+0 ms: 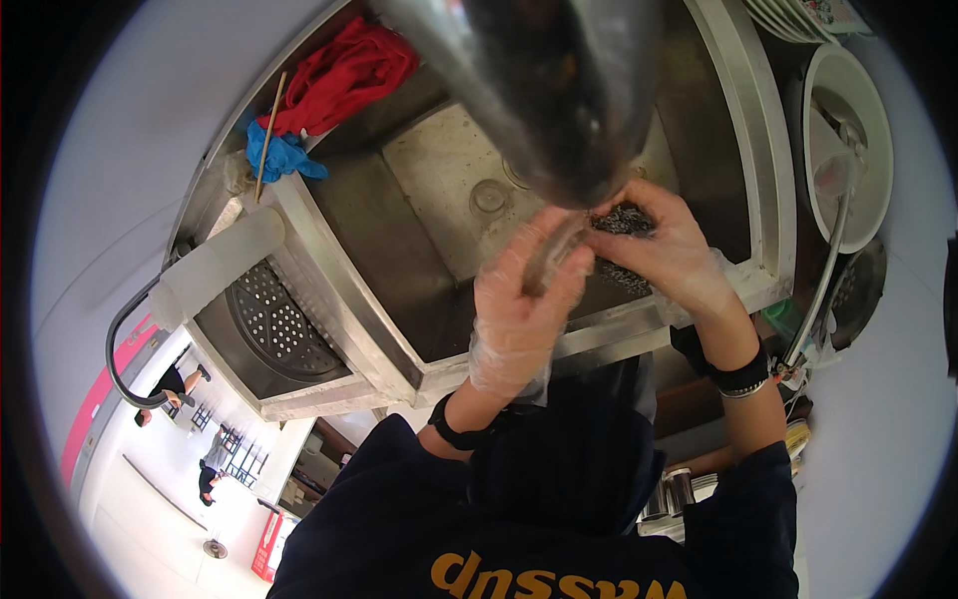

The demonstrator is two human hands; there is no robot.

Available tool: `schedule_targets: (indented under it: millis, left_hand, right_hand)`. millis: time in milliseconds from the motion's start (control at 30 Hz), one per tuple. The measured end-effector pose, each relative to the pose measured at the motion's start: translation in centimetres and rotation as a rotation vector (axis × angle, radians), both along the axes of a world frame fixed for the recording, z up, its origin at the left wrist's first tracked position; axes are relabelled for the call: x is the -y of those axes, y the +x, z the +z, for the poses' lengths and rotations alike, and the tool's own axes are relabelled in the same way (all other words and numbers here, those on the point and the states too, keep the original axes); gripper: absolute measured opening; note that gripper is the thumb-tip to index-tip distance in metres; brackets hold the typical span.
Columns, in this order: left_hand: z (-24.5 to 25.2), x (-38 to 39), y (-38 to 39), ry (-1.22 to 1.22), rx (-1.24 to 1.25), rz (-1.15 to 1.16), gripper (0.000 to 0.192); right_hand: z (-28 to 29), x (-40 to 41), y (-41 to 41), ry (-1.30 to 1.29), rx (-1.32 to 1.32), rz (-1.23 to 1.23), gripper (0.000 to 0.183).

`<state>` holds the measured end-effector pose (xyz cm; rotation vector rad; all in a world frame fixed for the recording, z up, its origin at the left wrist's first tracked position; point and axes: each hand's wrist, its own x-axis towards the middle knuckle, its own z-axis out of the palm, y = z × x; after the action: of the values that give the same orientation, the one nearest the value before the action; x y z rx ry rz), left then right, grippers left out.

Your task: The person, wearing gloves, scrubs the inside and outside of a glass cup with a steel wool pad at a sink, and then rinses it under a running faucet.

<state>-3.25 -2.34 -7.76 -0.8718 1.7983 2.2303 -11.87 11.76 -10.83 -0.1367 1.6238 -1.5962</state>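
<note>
Both hands wear thin clear plastic gloves over a stainless steel sink (430, 224). My left hand (524, 284) is closed around a clear, cup-like container (552, 254), blurred. Pressed against the container's right side, my right hand (666, 243) pinches a dark metal scouring pad (623, 221). More of the same dark mesh (625, 277) shows below my right thumb; whether it is one piece I cannot tell. A large blurred metal part (554, 97), perhaps a faucet, hangs close to the camera and hides some fingertips. A small round clear object (490, 196) rests on the sink floor.
Red cloth (344, 75), blue crumpled material (281, 153) and a wooden stick (269, 138) lie at the upper left rim. A whitish cylinder (217, 262) spans a smaller basin with a perforated plate (281, 318). A white bucket (883, 172) holds utensils at right. Two people are far off, lower left.
</note>
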Motion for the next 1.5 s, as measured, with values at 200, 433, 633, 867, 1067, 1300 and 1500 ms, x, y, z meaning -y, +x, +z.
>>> schedule_targets:
  millis: [200, 433, 633, 867, 1067, 1300, 1500]
  left_hand:
    - [-0.4, 0.2, 0.7, -0.146, -0.156, -0.104, 0.035]
    - [-0.5, 0.7, 0.7, 0.13, -0.076, 0.095, 0.039]
    - [-0.5, 1.6, 0.4, 0.355, 0.07, 0.23, 0.048]
    - [0.1, 1.8, 0.6, 0.214, 0.102, 0.156, 0.027]
    - [0.0, 1.2, 0.9, -0.08, 0.017, 0.009, 0.029]
    - [-0.3, 1.1, 1.7, -0.254, -0.017, -0.131, 0.022]
    - [-1.1, 0.8, 2.5, -0.204, 0.0, -0.004, 0.022]
  right_hand:
    - [0.2, 1.0, -0.1, 0.083, 0.131, 0.158, 0.024]
    - [0.1, -0.6, 0.7, -0.024, 0.175, 0.018, 0.028]
    - [1.5, -1.3, 1.3, -0.266, 0.622, -0.344, 0.031]
    - [1.8, -0.9, 1.8, -0.143, 0.391, -0.297, 0.032]
    - [0.9, -0.6, 1.0, -0.03, 0.265, -0.065, 0.027]
    - [0.5, 0.5, 0.6, 0.127, 0.222, 0.191, 0.024]
    - [-0.1, 0.8, 0.8, 0.111, 0.226, 0.202, 0.021]
